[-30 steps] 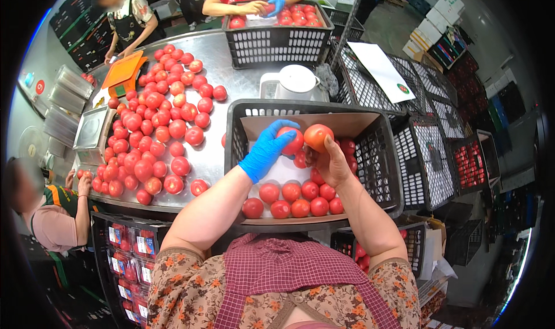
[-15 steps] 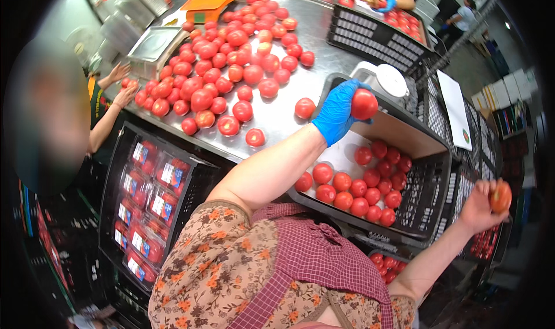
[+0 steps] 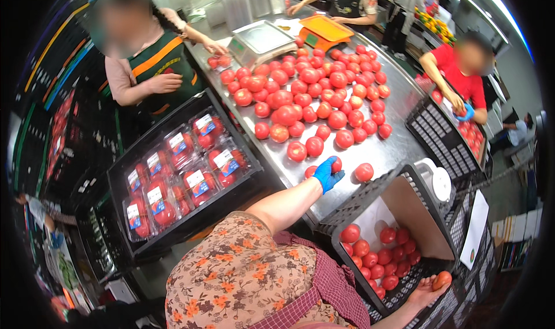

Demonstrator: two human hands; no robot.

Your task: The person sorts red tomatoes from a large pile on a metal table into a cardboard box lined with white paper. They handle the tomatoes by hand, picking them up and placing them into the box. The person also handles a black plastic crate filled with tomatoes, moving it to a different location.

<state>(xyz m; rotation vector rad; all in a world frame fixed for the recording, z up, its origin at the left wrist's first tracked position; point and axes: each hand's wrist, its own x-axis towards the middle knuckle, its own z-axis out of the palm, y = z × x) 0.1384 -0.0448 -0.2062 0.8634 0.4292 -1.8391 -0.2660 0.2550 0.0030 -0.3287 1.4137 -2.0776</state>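
Note:
My left hand, in a blue glove, is low over the steel table with its fingers round a red tomato. Another tomato sits just right of it, and a large spread of loose tomatoes covers the table beyond. My bare right hand is down by the near right side of a black crate, closed on an orange-red tomato. Inside that crate, tomatoes lie together on a pale liner.
On the left stands a black crate of labelled clear tomato packs. A silver scale and an orange scale are at the table's far side. Co-workers stand left, behind and far right, one at another black crate.
My left hand has gone from above the crate, where it held a tomato, to the table, now gripping one there. My right hand keeps its tomato. The view has swung left.

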